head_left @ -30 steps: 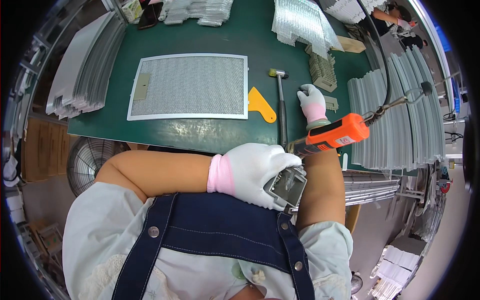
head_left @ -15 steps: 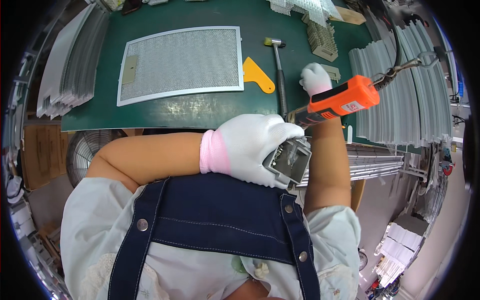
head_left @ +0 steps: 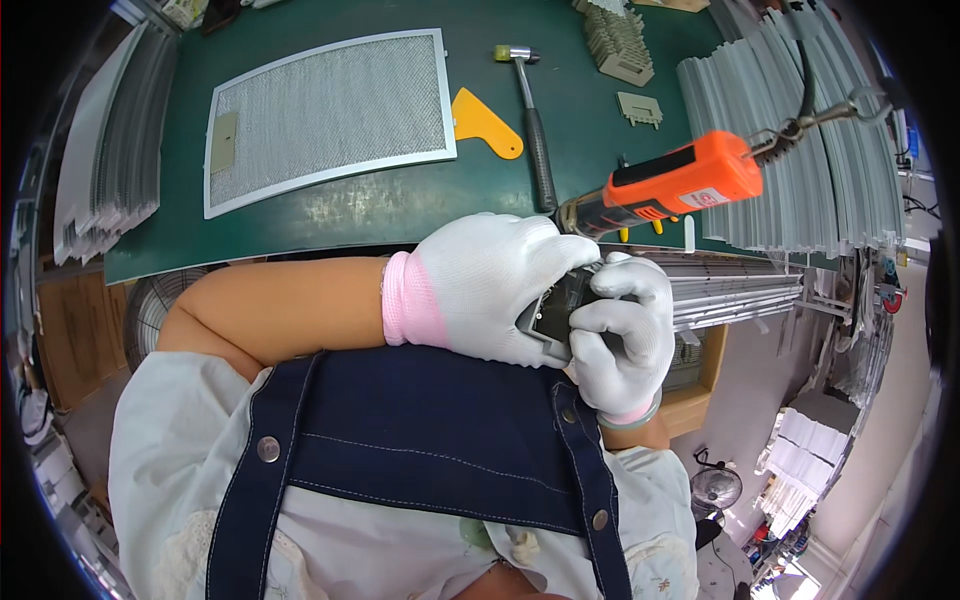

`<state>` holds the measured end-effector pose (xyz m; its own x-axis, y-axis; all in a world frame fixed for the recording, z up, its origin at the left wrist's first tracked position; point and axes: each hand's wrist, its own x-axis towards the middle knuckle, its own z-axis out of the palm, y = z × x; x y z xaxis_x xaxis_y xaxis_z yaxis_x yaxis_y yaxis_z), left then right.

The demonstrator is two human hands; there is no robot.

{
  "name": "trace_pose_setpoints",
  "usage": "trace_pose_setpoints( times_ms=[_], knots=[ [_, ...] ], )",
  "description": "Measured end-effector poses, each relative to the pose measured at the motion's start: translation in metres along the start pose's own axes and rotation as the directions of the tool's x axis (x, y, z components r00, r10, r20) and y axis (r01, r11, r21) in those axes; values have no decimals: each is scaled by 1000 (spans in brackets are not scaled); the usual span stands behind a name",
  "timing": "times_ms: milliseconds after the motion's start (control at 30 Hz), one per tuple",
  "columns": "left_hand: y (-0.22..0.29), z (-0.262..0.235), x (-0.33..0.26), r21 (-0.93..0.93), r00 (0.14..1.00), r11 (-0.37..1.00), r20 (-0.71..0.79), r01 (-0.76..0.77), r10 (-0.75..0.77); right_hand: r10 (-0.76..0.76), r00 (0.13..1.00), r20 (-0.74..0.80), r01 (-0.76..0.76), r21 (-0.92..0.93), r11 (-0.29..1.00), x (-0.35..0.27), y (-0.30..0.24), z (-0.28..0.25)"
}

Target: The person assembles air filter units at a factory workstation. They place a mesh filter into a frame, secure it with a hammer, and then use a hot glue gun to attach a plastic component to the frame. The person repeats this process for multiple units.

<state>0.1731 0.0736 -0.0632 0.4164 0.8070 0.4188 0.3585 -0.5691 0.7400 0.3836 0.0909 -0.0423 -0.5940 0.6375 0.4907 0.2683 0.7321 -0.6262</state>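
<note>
My left hand (head_left: 490,285), in a white knit glove with a pink cuff, is closed round a small grey open box (head_left: 545,352) in front of my apron. Small shiny metal pieces lie inside the box. At the box's right side, my gloved right hand (head_left: 630,335) has its fingers curled together at the opening. Whatever its fingertips may hold is hidden. Just beyond both hands hangs an orange and black power screwdriver (head_left: 665,185), its tip end close above my left hand.
On the green table (head_left: 330,215) lie a framed mesh filter panel (head_left: 335,115), a yellow scraper (head_left: 485,125), a hammer (head_left: 535,140) and a beige plastic plate (head_left: 640,109). Stacked panels stand at the left (head_left: 115,140) and right (head_left: 790,150). A cable holds up the screwdriver.
My right hand has come back from the table, beside the beige plate, to the grey box. My left hand still grips the box. The whole view has shifted slightly.
</note>
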Motion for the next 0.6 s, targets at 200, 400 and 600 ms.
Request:
trace_pose_setpoints(
  times_ms=[200, 400, 600],
  knots=[
    [-2, 0, -2, -1, 999, 999, -10, -33, 33, -212, 973, 91, 216, -37, 976, 6, 9, -10],
    [-2, -5, -3, -23, 999, 1000, -41, 2, -3, -163, 891, -424, 69, -229, 971, -8, 51, -4],
    [-1, -5, -2, -23, 1000, 1000, -16, 6, -6, 169, 924, -344, -224, -128, 966, 56, 218, 38]
  ],
)
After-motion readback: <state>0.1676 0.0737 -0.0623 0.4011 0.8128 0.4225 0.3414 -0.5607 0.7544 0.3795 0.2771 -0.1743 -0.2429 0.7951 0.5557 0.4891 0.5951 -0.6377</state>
